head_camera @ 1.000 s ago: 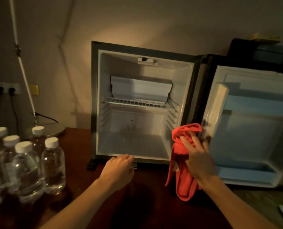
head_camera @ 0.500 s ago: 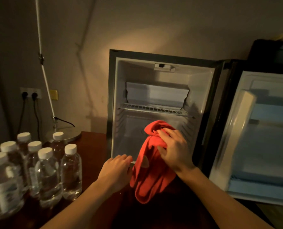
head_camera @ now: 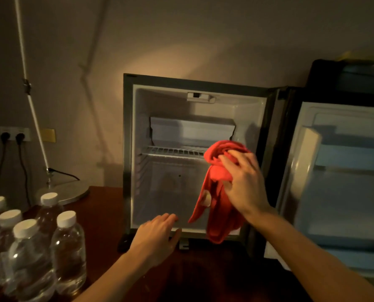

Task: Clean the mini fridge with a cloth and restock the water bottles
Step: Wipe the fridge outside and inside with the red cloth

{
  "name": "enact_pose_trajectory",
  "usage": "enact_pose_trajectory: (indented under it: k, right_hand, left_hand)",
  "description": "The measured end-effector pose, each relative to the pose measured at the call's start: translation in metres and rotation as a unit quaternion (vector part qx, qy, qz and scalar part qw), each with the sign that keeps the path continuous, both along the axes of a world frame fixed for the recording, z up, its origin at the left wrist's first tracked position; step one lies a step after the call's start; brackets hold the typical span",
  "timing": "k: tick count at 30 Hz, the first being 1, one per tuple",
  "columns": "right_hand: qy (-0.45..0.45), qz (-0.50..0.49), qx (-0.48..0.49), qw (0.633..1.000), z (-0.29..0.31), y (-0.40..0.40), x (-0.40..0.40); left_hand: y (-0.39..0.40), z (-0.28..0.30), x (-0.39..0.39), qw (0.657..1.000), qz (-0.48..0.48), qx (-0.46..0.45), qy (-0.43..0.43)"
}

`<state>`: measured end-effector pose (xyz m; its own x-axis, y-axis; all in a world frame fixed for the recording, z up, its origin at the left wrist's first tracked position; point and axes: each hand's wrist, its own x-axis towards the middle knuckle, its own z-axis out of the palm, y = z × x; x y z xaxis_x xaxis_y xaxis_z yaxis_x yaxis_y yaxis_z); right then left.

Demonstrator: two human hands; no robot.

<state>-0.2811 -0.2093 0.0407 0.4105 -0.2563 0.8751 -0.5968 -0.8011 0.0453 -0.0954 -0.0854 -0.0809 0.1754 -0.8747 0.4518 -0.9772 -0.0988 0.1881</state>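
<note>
change: right hand point(head_camera: 245, 184) and red cloth point(head_camera: 221, 192) have risen from the fridge floor to the wire shelf's point(head_camera: 173, 151) right end
right hand: fingers curled, gripping bunched cloth, tail hangs down
left hand point(head_camera: 157, 234): relaxed, fingers straight, on mini fridge's point(head_camera: 194, 162) bottom front edge
door point(head_camera: 338, 186): swung wide right
water bottles point(head_camera: 39, 247): clustered on counter point(head_camera: 107, 205), left of fridge
</note>
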Motion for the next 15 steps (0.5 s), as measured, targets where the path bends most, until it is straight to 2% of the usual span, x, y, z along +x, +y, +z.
enact_pose_trajectory:
  k: [9,12,15]
  right_hand:
    - [-0.071,-0.120,-0.071,0.988,0.091,-0.042,-0.032]
    - [-0.043,-0.160,-0.048,0.985,0.100,-0.051,-0.017]
    - [0.022,-0.204,0.039,0.978,0.092,-0.052,0.000]
  left_hand:
    - [-0.029,0.007,-0.013,0.999,-0.032,0.004,0.022]
    - [-0.032,0.004,-0.016,0.999,-0.033,0.002,0.014]
    - [-0.030,0.000,-0.013,1.000,-0.025,0.000,0.003]
